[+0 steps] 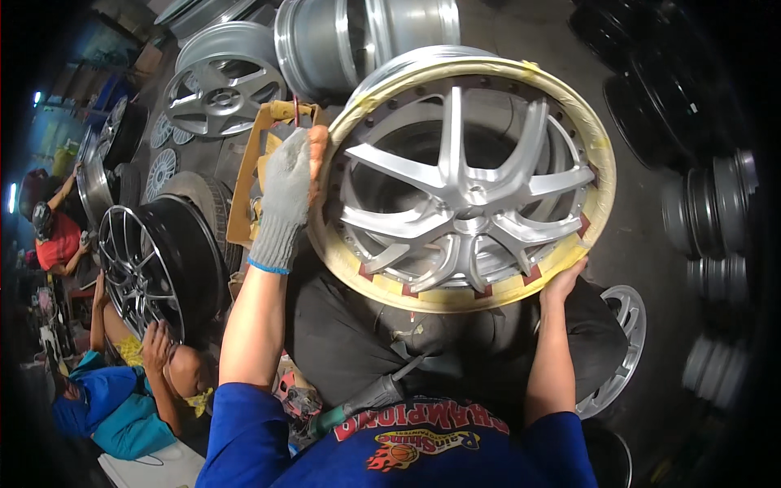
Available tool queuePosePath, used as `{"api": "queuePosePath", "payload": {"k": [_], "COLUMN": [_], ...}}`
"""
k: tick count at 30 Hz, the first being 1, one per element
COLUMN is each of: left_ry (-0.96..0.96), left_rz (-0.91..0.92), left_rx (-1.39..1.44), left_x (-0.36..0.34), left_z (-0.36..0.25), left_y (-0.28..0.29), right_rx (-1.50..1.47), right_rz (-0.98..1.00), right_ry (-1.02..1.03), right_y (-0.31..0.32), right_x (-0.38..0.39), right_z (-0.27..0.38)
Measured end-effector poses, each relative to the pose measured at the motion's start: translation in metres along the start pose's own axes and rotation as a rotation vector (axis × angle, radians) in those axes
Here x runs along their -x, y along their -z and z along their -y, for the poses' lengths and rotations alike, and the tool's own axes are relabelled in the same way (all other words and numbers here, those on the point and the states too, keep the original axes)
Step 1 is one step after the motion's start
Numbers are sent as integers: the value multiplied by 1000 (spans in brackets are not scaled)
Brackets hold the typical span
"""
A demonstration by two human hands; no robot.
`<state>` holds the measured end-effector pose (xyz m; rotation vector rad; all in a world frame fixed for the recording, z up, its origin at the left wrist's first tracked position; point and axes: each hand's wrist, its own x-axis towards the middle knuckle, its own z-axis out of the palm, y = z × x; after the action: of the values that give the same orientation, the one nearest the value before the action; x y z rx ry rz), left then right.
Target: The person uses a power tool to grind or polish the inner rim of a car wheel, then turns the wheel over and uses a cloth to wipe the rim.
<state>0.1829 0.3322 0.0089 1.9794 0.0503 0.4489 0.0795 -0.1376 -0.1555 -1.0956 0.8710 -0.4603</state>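
In front of me I hold a silver multi-spoke alloy wheel [453, 150], tilted up so its spoked face shows. Yellow masking tape [600, 146] runs round its outer lip, with dark reddish patches at the lower edge. My left hand [285, 183], in a grey knitted glove with a blue cuff, is closed on the wheel's left edge. Bare, my right hand [563, 281] grips the lower right edge; its fingertips are partly hidden behind the rim. Below the wheel, near my lap, lies a grey and green tool [370, 400] with a thin shaft.
A cardboard box [244, 183] stands left of my glove. Silver wheels [224, 98] and wide rim barrels [325, 49] sit beyond. At left, a co-worker in blue [122, 398] handles a black wheel [134, 260]; another wears red [58, 250]. Stacked rims [704, 211] line the right.
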Motion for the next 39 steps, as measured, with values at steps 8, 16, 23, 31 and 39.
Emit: {"api": "queuePosePath", "payload": {"k": [8, 16, 23, 31, 39], "left_ry": [295, 403, 408, 251, -133], "left_rz": [178, 180, 43, -103, -119], "left_rx": [301, 236, 168, 81, -102], "left_x": [13, 27, 35, -1, -30], "left_z": [-22, -36, -48, -36, 31], "left_y": [24, 30, 7, -16, -25], "right_rx": [220, 128, 18, -196, 32], "right_rz": [42, 26, 63, 120, 120], "right_ry": [153, 110, 168, 63, 46], "right_y": [11, 4, -8, -16, -1], "right_x": [-27, -28, -32, -24, -24], "right_z": [16, 18, 23, 41, 33]}}
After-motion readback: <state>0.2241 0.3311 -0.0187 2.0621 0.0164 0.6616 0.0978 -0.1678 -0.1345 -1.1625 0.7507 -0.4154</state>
